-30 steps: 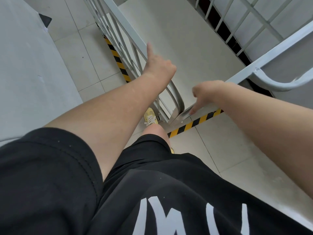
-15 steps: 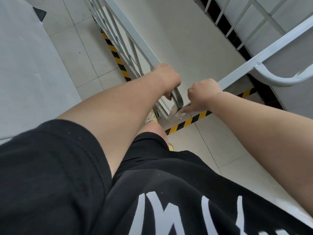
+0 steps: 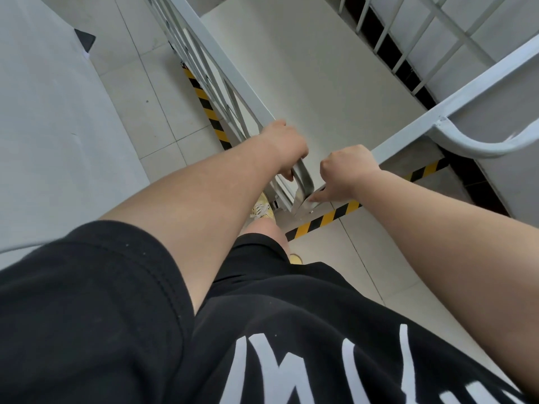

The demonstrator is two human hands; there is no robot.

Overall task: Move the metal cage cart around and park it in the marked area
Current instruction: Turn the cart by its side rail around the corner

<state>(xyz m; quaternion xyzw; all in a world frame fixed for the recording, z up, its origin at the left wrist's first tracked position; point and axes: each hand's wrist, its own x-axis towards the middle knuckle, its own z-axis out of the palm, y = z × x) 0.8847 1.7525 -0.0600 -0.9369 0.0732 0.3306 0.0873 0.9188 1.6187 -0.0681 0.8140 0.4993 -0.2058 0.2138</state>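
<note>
Both hands grip cart corner: left hand fingers closed on handle, right hand on rail. Corner overlaps striped tape; parking seemingly near done, alignment unconfirmed.

The metal cage cart fills the upper middle and right of the frame: a white-painted frame with barred side panels, a plain pale floor panel and a curved rail at the right edge. Its near corner sits at frame centre. The marked area shows as yellow-and-black striped tape on the tiled floor, running just beside and under the cart's near edges.
</note>
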